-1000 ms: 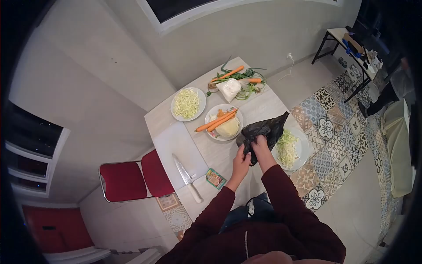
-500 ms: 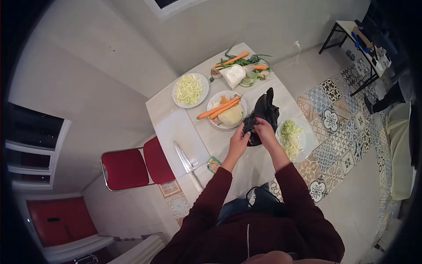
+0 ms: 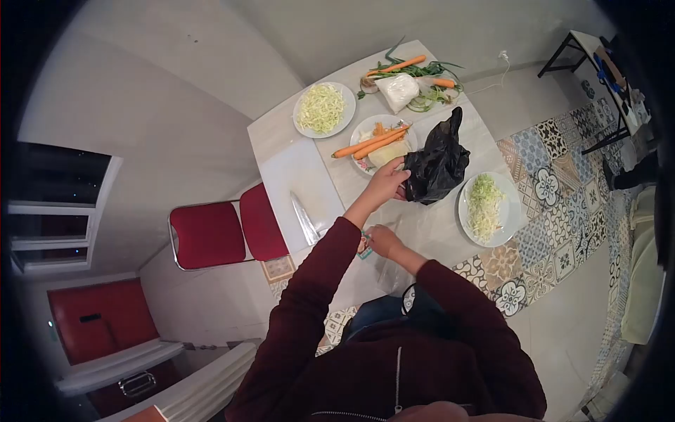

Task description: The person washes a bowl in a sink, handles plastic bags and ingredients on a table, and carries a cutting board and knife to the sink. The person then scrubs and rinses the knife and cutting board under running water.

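Note:
My left hand (image 3: 388,183) grips the edge of a crumpled black plastic bag (image 3: 437,165), holding it above the table beside the plate of carrots. My right hand (image 3: 384,242) is lower, near the front table edge, its fingers curled on a small colourful packet (image 3: 363,245); the fingers partly cover it. A clear plastic bag (image 3: 395,271) lies by my right wrist. Two carrots (image 3: 369,145) and a pale, rounded vegetable piece (image 3: 389,154) rest on a plate (image 3: 357,129) behind my left hand.
A knife (image 3: 304,218) lies on the white cutting board (image 3: 281,169), its handle hidden by my left sleeve. Plates hold shredded cabbage (image 3: 320,109) and chopped pale greens (image 3: 485,207). A white bag (image 3: 399,93), carrots and greens sit at the back. Red chair (image 3: 207,235) at left.
My right hand has left the black bag and moved down to the small packet. My left hand has kept the bag and raised it slightly. The view has shifted.

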{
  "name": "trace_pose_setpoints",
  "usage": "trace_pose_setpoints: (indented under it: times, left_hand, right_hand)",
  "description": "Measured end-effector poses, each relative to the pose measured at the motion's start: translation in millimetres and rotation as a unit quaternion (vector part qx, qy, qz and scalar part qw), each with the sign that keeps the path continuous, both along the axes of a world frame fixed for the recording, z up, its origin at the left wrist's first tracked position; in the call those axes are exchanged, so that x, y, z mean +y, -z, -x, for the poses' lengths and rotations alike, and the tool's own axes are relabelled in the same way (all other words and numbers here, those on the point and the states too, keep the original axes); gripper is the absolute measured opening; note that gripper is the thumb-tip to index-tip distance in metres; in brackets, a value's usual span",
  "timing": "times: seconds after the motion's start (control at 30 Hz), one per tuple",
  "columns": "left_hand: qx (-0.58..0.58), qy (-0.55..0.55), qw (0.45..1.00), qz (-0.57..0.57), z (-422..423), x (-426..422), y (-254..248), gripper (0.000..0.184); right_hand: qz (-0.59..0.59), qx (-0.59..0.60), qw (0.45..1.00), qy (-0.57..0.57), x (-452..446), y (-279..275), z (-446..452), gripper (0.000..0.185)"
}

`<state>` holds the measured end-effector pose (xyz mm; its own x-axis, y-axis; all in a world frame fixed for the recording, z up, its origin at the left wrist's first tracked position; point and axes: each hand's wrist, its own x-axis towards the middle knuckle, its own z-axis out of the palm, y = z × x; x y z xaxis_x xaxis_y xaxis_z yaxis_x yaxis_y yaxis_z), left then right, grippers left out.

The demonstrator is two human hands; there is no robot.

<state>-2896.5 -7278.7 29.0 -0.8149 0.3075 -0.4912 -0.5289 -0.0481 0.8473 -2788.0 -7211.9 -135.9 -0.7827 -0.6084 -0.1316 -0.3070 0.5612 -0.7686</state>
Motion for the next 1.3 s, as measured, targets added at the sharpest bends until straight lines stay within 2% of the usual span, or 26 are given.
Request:
trace_pose_setpoints:
  times: [0.13, 0.27, 0.37, 0.47, 0.57, 0.67, 0.87, 0.93, 0.97, 1.03, 1.1, 1.2, 1.3]
  left_hand:
    - [-0.004, 0.036, 0.999, 0.016, 4, -15, 3, 0.044]
    - [-0.011, 0.06, 0.998, 0.018, 6, -28, -2, 0.046]
    - [-0.004, 0.068, 0.997, 0.042, 3, -29, 3, 0.046]
    - [0.0, 0.062, 0.997, 0.049, -1, -30, 0, 0.046]
    - [-0.008, 0.056, 0.998, 0.04, 0, -31, 1, 0.047]
    - [-0.018, 0.045, 0.998, 0.05, 3, -28, 0, 0.046]
    - [0.058, 0.018, 0.995, 0.076, -2, -22, 20, 0.046]
    - [0.084, -0.028, 0.993, 0.08, -17, -12, 15, 0.049]
    - [0.1, -0.03, 0.99, 0.096, -24, -6, 6, 0.05]
    - [0.13, -0.035, 0.983, 0.128, -36, 6, -2, 0.051]
    - [0.142, -0.059, 0.978, 0.14, -42, 15, 11, 0.051]
    - [0.154, -0.052, 0.976, 0.146, -41, 20, 12, 0.053]
    - [0.114, -0.117, 0.985, 0.055, -38, 24, 8, 0.052]
  right_hand:
    - [-0.11, -0.018, 0.989, 0.092, -24, 2, -4, 0.024]
    - [-0.169, -0.062, 0.975, 0.127, -27, -6, -8, 0.026]
    - [-0.182, -0.054, 0.972, 0.137, -35, 27, -14, 0.022]
    - [-0.074, -0.106, 0.988, 0.087, -26, 26, -11, 0.015]
    - [0.028, -0.093, 0.986, 0.132, -9, 14, -7, 0.011]
    - [0.197, -0.097, 0.968, 0.118, 18, -8, 2, 0.011]
    - [0.281, -0.107, 0.923, 0.239, 90, -89, 10, 0.013]
    - [0.325, -0.059, 0.901, 0.28, 124, -102, 30, 0.015]
    - [0.302, 0.019, 0.908, 0.29, 140, -112, 44, 0.016]
    - [0.342, 0.066, 0.882, 0.317, 156, -144, 78, 0.016]
    - [0.304, 0.112, 0.902, 0.284, 157, -165, 112, 0.019]
    - [0.198, 0.161, 0.942, 0.219, 151, -147, 150, 0.023]
    - [0.099, 0.227, 0.949, 0.196, 148, -126, 175, 0.023]
